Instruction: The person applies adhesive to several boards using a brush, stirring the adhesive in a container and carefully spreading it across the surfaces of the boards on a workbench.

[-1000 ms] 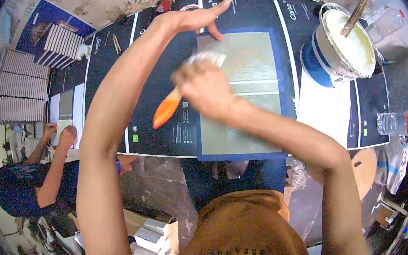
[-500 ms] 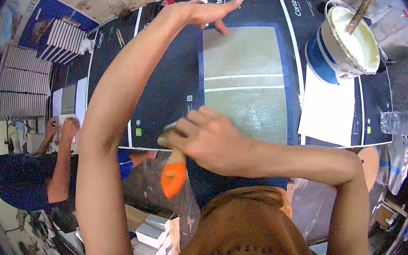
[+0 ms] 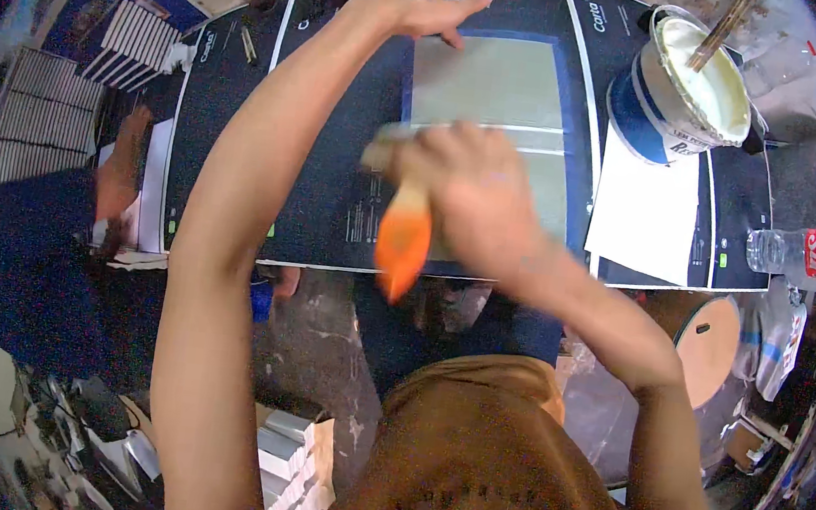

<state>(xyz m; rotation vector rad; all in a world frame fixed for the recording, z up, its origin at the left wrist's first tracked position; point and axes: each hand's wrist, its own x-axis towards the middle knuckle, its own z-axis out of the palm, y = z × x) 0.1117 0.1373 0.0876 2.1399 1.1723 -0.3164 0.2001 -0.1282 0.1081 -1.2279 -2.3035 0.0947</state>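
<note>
An orange-handled brush [image 3: 404, 239] is gripped in the closed right hand [image 3: 470, 197], its handle pointing toward the near edge of the dark work table [image 3: 324, 195] and its blurred head laid at the left side of a grey-green board [image 3: 506, 105]. The board lies flat on a blue sheet around the middle of the table. At the board's far left corner, the left hand [image 3: 425, 15] is pressed down, open and flat. Toward the far right corner of the table a white bucket of pale paste [image 3: 694, 86] is stood, a stick [image 3: 720, 34] resting in it. A white paper sheet [image 3: 647, 207] is laid just beside the board, below the bucket. A clear plastic bottle [image 3: 796, 251] lies at the right edge.
</note>
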